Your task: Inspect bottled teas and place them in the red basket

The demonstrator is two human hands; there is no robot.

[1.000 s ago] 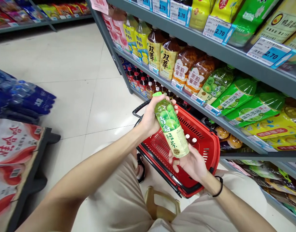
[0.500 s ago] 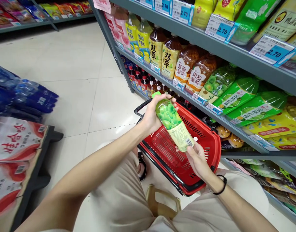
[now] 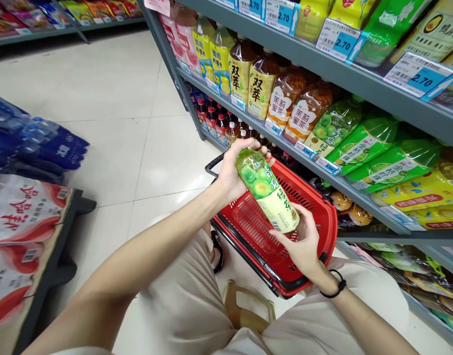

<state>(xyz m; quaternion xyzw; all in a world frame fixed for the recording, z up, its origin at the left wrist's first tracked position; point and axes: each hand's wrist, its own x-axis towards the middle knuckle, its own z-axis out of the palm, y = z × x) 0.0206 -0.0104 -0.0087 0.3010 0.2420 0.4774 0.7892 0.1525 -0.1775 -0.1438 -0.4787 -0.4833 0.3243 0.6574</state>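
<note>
Over the near-left rim of the red basket (image 3: pixel 324 217) our left hand (image 3: pixel 230 175) closes round the top end of the green tea bottle (image 3: pixel 266 190); the bottle slants above the basket's middle; our right hand (image 3: pixel 304 241) cups its base, fingers curled on it; the drinks shelf (image 3: pixel 359 88) runs just behind the basket.

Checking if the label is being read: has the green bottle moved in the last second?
Yes. The bottle has rolled about its length, its label turned, but remains above the red basket, held by left hand and right hand.
</note>
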